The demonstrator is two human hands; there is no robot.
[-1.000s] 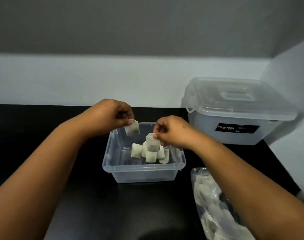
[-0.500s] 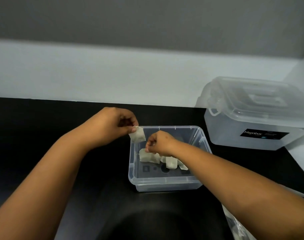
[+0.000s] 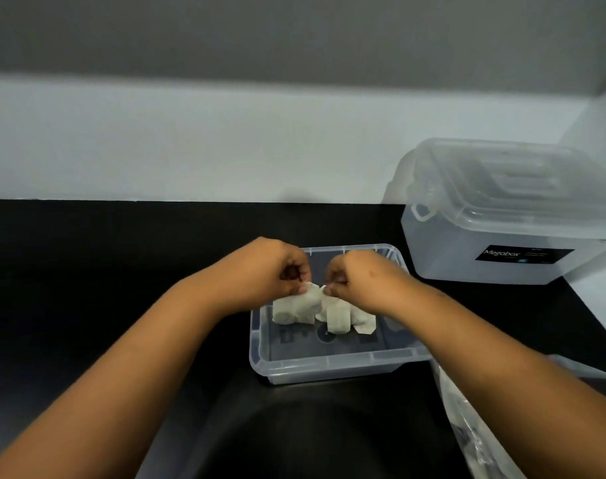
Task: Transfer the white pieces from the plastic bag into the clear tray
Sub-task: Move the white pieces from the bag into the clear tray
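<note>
1. The left hand and right hand meet over the tray, fingertips pinched on the top edge of a white piece.
2. The pieces sit heaped inside the tray; they look light, soft and pouch-like (so pinch a corner gently).
3. The bag, on the tabletop to the right, holds more.
</note>
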